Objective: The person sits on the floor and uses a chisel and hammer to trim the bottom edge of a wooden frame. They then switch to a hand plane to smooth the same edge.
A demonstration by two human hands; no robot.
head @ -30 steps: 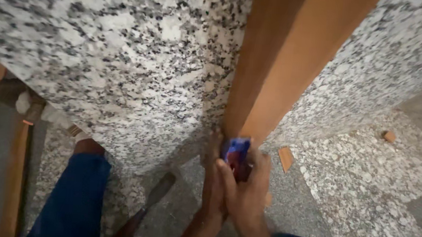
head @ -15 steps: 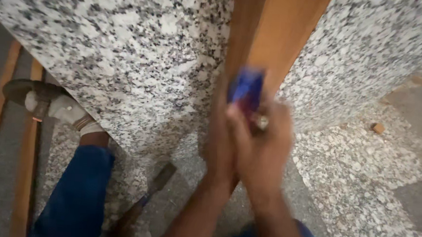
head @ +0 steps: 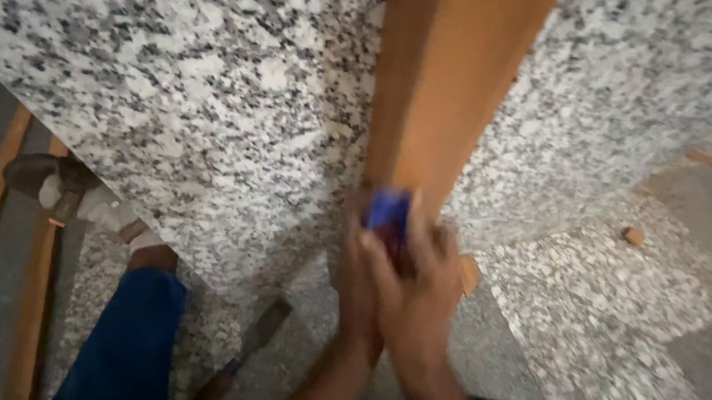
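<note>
Both hands, the left hand [head: 357,282] and right hand [head: 416,298], close their grip on a blue block [head: 387,213], seemingly rubbing the wooden post [head: 449,90] between granite slabs [head: 205,108], which calls for steady pressure.

Wooden post [head: 445,90] blocked far centre; granite slabs [head: 197,108] walled both sides; open floor [head: 612,323] lay right; chisel [head: 261,334] near-left.

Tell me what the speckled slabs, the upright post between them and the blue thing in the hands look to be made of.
The speckled slabs look like granite: grey, black and white flecks, smooth faces, finish unclear. The upright post looks like wood: even orange-brown, flat faces, probably planed or varnished; blur hides any grain. The blue thing, pressed to the post by both hands, is too blurred to judge; possibly an abrasive pad or a wrapper.
</note>
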